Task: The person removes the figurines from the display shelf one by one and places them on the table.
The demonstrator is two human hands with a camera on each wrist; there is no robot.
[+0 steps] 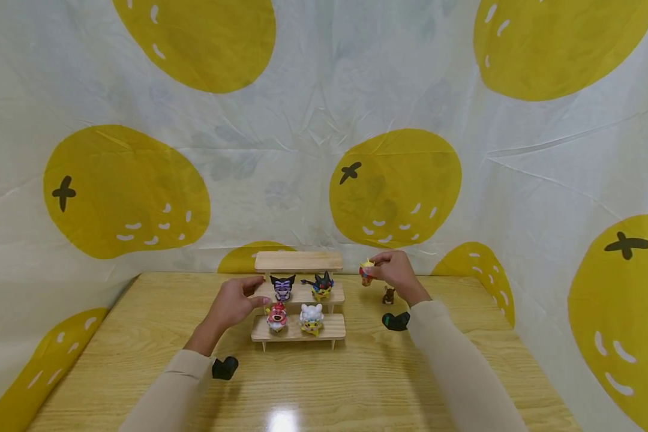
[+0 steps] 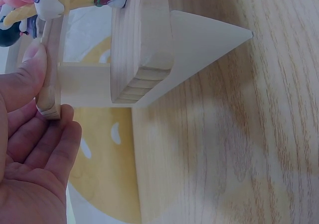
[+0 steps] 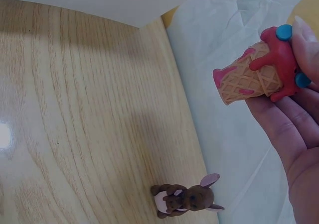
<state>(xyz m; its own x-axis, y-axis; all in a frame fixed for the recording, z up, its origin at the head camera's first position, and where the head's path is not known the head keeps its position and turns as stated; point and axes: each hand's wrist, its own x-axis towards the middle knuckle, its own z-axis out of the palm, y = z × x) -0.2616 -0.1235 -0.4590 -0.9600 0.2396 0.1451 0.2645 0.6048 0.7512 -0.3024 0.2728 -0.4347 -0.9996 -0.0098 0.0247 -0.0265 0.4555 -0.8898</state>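
Figurine with red top, waffle-cone base, blue knobs (image 3: 256, 70): pinched by thumb and fingers of right hand (image 1: 395, 273), aloft near back edge of wood-grain worktop (image 1: 302, 384). Three-tier pale wooden rack (image 1: 299, 261): left end pinched by left hand (image 1: 234, 303). Possible mishap: black-and-purple figurine (image 1: 282, 289) toppling, if rack jolted.

Ahead of you lay a yellowish wood-grain tabletop (image 1: 313, 384), a bright patch of glare (image 1: 282, 420) shining on its near part. Behind it and along both sides, you faced a creased white cloth backdrop (image 1: 281, 210) printed with large yellow fruits (image 1: 394, 186); several bore dark cross-shaped marks (image 1: 350, 172), and short white strokes dotted their skins.
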